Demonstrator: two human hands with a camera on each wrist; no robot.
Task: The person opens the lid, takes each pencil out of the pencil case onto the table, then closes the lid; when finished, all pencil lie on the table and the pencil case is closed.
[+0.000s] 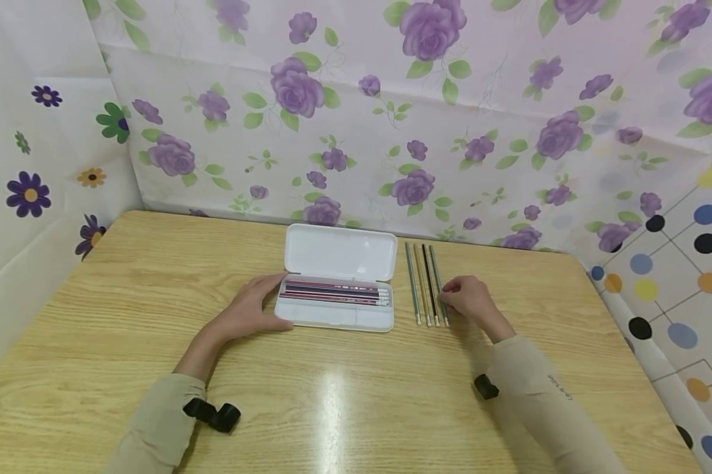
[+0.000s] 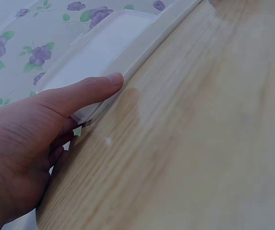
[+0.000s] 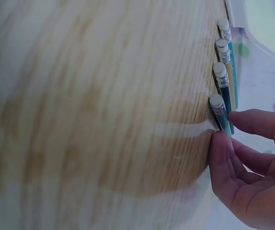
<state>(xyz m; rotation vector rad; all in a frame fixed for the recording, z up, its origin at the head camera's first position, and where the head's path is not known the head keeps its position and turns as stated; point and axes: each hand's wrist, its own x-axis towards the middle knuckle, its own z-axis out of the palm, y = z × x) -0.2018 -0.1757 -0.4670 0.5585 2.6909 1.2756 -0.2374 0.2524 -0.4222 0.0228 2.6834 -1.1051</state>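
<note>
A white pencil case [image 1: 314, 318] lies with its lid [image 1: 340, 253] raised behind it. Inside, several red-and-dark striped pencils [image 1: 332, 293] lie lengthwise, white-tipped ends to the right. My left hand [image 1: 247, 311] grips the case's left end, thumb along the front edge and fingers round the far side, as the left wrist view also shows of the case [image 2: 104, 52]. To the right stands a row of several pencils, eraser ends toward me. My right hand [image 1: 471, 301] pinches the rightmost green pencil [image 1: 437, 273] between thumb and fingers; its eraser end [image 3: 217, 103] shows in the right wrist view.
Left of it in the row lie a black pencil [image 1: 429, 276], a tan pencil [image 1: 421, 276] and another green pencil [image 1: 411, 280]. All rest on the wooden table [image 1: 332, 408]. A flowered cloth [image 1: 356, 131] hangs directly behind the table's back edge.
</note>
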